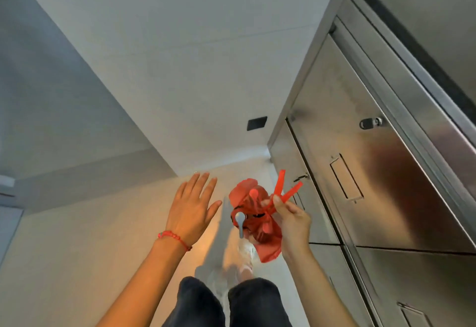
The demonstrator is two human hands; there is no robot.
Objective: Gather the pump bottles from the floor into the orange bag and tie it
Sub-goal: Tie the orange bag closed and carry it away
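The right hand (288, 220) pinches the handles of the orange bag (253, 214), which hangs just left of it. The left hand (192, 204) is spread and empty. A pump bottle (240, 222) sticks out; I judge it may slip out, because the knot looks loose.

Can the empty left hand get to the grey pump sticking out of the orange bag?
Probably yes. The left hand is open and empty, just beside the orange bag that the right hand holds up. The grey pump pokes out on the near side, with nothing between.
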